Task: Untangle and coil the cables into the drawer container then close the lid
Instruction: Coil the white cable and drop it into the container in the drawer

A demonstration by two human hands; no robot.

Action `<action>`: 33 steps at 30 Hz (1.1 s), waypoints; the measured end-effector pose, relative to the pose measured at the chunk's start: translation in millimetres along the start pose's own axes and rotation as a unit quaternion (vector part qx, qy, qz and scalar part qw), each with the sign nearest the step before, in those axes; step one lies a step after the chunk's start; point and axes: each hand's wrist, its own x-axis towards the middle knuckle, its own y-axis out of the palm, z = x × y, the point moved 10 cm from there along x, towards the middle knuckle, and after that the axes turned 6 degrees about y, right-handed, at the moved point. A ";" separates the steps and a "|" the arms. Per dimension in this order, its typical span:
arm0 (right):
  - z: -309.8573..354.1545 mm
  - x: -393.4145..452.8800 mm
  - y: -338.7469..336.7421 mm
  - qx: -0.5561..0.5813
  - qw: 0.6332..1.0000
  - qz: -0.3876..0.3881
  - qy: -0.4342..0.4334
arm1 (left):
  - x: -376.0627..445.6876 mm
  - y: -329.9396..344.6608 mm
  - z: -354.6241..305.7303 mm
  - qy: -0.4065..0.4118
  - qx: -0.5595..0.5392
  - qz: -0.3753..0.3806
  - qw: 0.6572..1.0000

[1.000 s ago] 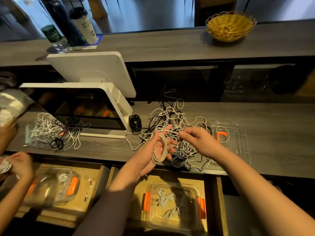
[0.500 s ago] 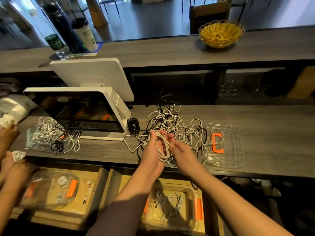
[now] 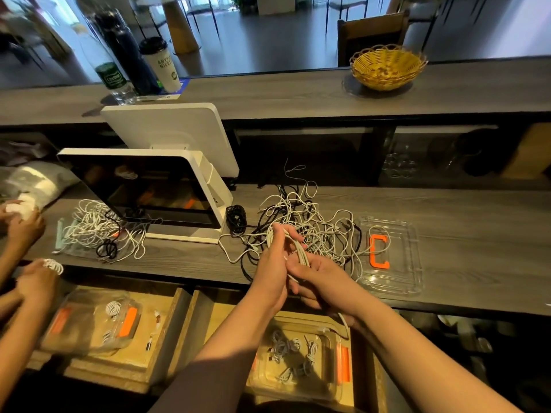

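Note:
My left hand (image 3: 272,263) grips a coil of white cable (image 3: 299,251) wound round its fingers, above the counter's front edge. Pressed against it from the right, my right hand (image 3: 320,281) holds the same cable, whose loose end trails down below my wrist. Behind both hands lies a tangled pile of white and black cables (image 3: 313,222). The clear lid (image 3: 390,257) with an orange clip rests on the counter to the right. In the open drawer below sits the clear container (image 3: 331,389) with orange latches and several small coiled cables inside.
A white point-of-sale screen (image 3: 149,192) stands left of the pile, with a black coiled cable (image 3: 237,217) beside it. Another person's hands (image 3: 32,281) work at the far left, near a second cable pile (image 3: 95,228) and a second container (image 3: 95,323). A yellow basket (image 3: 387,67) sits on the upper counter.
My right hand has come in from the pile and closed against the coil in my left hand. Both hands dropped slightly toward the counter's front edge.

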 end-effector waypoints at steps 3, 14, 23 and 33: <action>3.6 -3.3 -3.9 -0.011 1.000 -0.005 -0.010 | -3.8 -4.2 -2.3 0.002 0.010 -0.020 1.000; -1.6 -9.2 -15.9 -0.178 0.983 0.028 0.016 | 1.7 -30.0 -19.0 0.042 0.248 -0.046 0.967; -3.1 -16.9 -21.3 -0.211 0.977 0.027 0.009 | -6.0 -22.1 -11.7 0.024 0.373 0.036 0.927; 24.2 -24.3 -66.1 -0.218 0.963 -0.151 -0.047 | -15.8 -37.4 -14.4 0.007 0.212 -0.106 0.971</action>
